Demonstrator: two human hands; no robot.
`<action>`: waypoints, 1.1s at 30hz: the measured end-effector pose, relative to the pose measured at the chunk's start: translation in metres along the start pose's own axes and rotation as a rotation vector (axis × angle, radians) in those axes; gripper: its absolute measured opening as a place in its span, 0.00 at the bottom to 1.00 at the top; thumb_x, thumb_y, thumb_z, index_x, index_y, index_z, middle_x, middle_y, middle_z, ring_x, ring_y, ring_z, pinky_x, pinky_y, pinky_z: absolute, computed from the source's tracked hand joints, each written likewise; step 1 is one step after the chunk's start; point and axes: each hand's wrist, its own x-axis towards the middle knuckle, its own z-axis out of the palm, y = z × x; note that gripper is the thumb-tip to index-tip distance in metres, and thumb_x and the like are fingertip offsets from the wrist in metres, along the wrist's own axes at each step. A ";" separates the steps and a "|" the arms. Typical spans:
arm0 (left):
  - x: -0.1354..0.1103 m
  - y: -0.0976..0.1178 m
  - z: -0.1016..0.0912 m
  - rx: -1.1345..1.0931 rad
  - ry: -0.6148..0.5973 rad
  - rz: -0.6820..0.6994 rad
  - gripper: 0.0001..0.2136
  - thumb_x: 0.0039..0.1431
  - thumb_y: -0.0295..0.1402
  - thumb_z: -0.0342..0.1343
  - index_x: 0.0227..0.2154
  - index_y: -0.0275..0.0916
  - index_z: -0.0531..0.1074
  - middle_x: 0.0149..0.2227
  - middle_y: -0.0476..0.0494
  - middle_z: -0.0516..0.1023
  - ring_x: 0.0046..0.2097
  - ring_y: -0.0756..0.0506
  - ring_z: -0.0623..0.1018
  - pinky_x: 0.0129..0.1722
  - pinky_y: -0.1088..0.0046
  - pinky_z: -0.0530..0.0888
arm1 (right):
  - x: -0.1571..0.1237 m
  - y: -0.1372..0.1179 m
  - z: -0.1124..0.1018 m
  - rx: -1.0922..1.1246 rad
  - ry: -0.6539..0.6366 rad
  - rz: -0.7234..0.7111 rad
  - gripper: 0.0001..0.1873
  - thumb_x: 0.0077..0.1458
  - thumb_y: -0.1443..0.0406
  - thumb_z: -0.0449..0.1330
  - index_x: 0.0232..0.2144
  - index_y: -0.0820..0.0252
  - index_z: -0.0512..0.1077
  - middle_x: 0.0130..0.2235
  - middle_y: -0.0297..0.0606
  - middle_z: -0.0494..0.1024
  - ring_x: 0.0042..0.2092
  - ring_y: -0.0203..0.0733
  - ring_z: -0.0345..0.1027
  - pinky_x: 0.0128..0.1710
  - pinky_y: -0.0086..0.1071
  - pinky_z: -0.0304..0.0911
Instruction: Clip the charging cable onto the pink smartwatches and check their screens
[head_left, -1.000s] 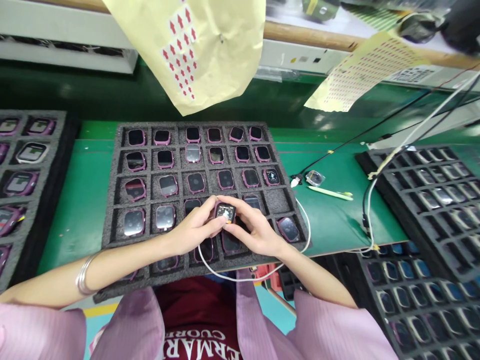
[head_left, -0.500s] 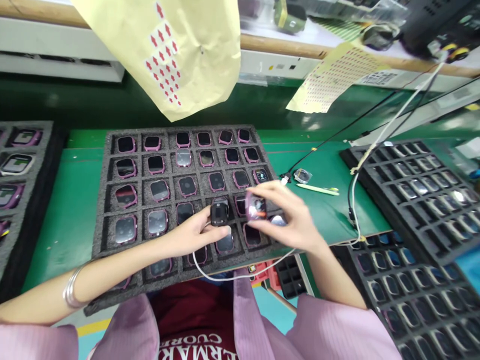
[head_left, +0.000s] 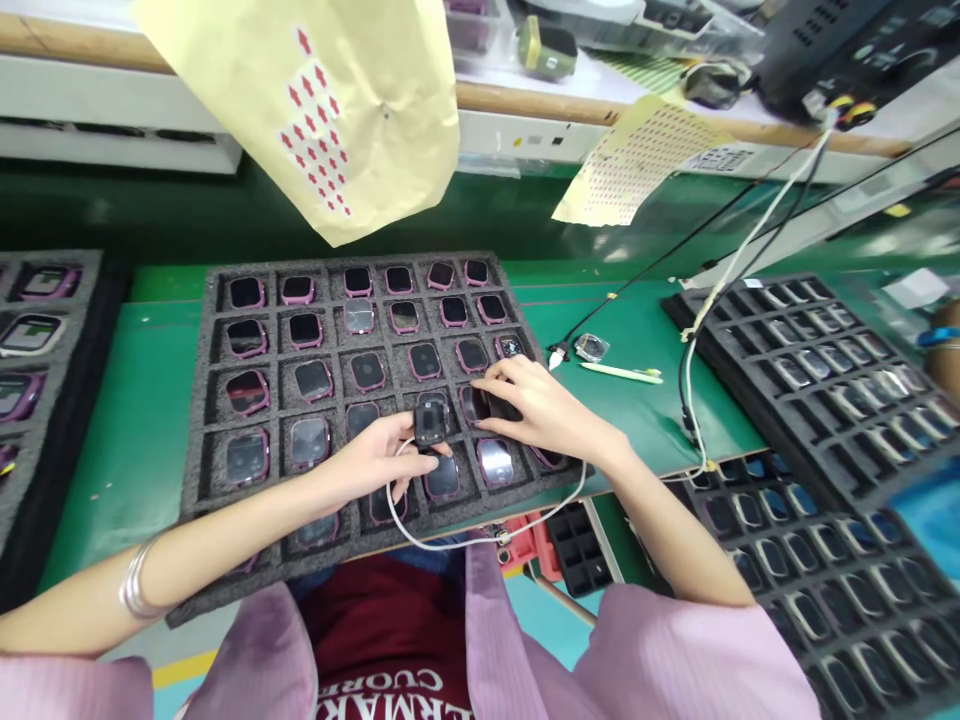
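Left hand (head_left: 375, 462) pinching black charger block (head_left: 430, 424), right hand (head_left: 541, 410) pressing watch (head_left: 475, 403) into foam tray (head_left: 206, 400)

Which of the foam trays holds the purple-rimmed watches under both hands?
The grey foam tray at centre, where the left hand and right hand work; the black trays at right hold pale-rimmed watches.

2 hands (head_left: 375, 460), 4 foam trays (head_left: 202, 400), 2 yellow sticker sheets (head_left: 375, 60)

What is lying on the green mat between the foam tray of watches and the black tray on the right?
In the head view: a cable plug, a small clear part and a pale green stick.
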 end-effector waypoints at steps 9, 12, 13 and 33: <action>0.003 -0.001 -0.002 -0.044 -0.014 0.009 0.17 0.51 0.34 0.63 0.40 0.33 0.67 0.46 0.36 0.74 0.21 0.57 0.65 0.16 0.82 0.65 | 0.011 -0.019 -0.014 0.357 0.266 -0.031 0.17 0.53 0.61 0.65 0.44 0.58 0.69 0.44 0.43 0.75 0.47 0.50 0.69 0.48 0.44 0.65; 0.003 -0.002 -0.004 -0.028 -0.014 0.016 0.21 0.48 0.34 0.66 0.42 0.32 0.66 0.35 0.45 0.74 0.20 0.58 0.64 0.16 0.82 0.64 | 0.018 -0.043 -0.005 0.432 0.221 -0.086 0.18 0.53 0.61 0.65 0.46 0.58 0.68 0.44 0.42 0.76 0.47 0.49 0.69 0.47 0.43 0.64; 0.003 -0.002 -0.005 -0.025 -0.005 0.016 0.21 0.48 0.34 0.66 0.43 0.32 0.66 0.31 0.49 0.72 0.19 0.58 0.63 0.15 0.82 0.63 | 0.020 -0.049 -0.001 0.408 0.203 -0.094 0.18 0.54 0.62 0.64 0.46 0.59 0.68 0.45 0.43 0.76 0.47 0.50 0.69 0.47 0.43 0.64; -0.002 0.005 0.003 -0.068 0.140 0.056 0.16 0.55 0.40 0.60 0.42 0.33 0.71 0.21 0.54 0.66 0.17 0.56 0.57 0.16 0.78 0.55 | 0.025 -0.049 0.043 0.505 0.366 -0.186 0.27 0.56 0.63 0.64 0.57 0.59 0.64 0.49 0.48 0.71 0.50 0.49 0.68 0.49 0.43 0.67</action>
